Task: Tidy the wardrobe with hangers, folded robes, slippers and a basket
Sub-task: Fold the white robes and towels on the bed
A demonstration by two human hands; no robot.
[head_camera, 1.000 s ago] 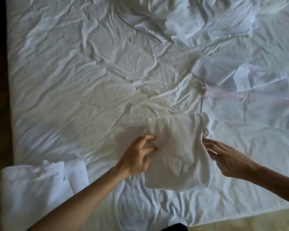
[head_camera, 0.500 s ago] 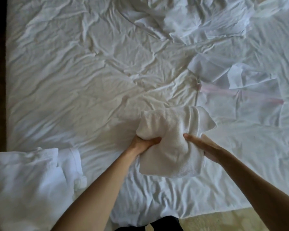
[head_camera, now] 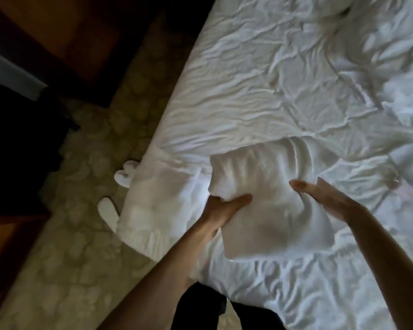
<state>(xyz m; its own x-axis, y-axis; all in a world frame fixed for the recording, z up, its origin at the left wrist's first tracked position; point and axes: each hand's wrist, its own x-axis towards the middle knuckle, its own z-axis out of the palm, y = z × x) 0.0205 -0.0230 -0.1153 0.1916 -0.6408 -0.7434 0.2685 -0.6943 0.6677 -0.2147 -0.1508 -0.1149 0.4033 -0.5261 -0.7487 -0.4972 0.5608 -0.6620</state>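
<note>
**Folded robe held between two hands at the bed's near left corner**

The folded robe point(head_camera: 270, 206), a thick white waffle-weave bundle, sits just above the crumpled white sheet of the bed point(head_camera: 284, 91), near its left edge. The left hand point(head_camera: 221, 208) grips the bundle's left side from below, thumb curled over the top. The right hand point(head_camera: 324, 198) presses flat against the right side, fingers straight and together.

Just left of the bundle, a second white robe point(head_camera: 160, 210) lies heaped on the bed's near left corner, spilling over the edge. Two white slippers point(head_camera: 110, 210) lie on the patterned beige carpet point(head_camera: 81, 234) beside that overhang, partly hidden by it. The sheet stretches wide and wrinkled to the far right. Dark wooden furniture point(head_camera: 65, 41) stands at the far left, across a strip of carpet.
</note>
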